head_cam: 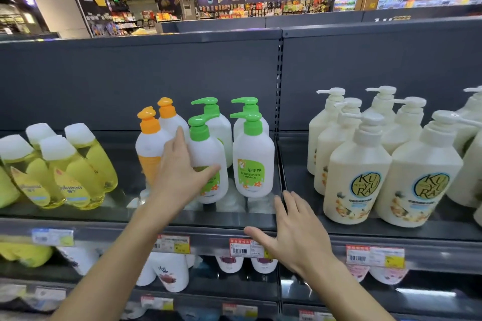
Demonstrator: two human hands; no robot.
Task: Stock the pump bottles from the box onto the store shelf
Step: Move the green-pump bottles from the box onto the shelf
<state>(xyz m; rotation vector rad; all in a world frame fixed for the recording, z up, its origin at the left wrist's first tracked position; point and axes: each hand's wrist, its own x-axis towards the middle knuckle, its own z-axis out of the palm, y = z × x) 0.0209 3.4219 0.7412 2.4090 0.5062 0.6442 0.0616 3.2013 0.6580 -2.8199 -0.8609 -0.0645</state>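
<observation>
Several white pump bottles with green pumps stand on the top shelf (221,219). My left hand (182,172) wraps around the front-left green-pump bottle (208,148), thumb across its label. Another green-pump bottle (254,161) stands just to its right, label facing me. Two white bottles with orange caps (150,143) stand to the left of my hand. My right hand (294,232) hovers over the shelf's front edge, fingers spread, holding nothing. The box is out of view.
Yellow oil bottles (67,172) with white caps fill the shelf's left part. Large cream pump bottles (357,177) crowd the bay to the right, past an upright divider (279,112). Price tags (241,247) line the shelf rail. Lower shelves hold more white bottles.
</observation>
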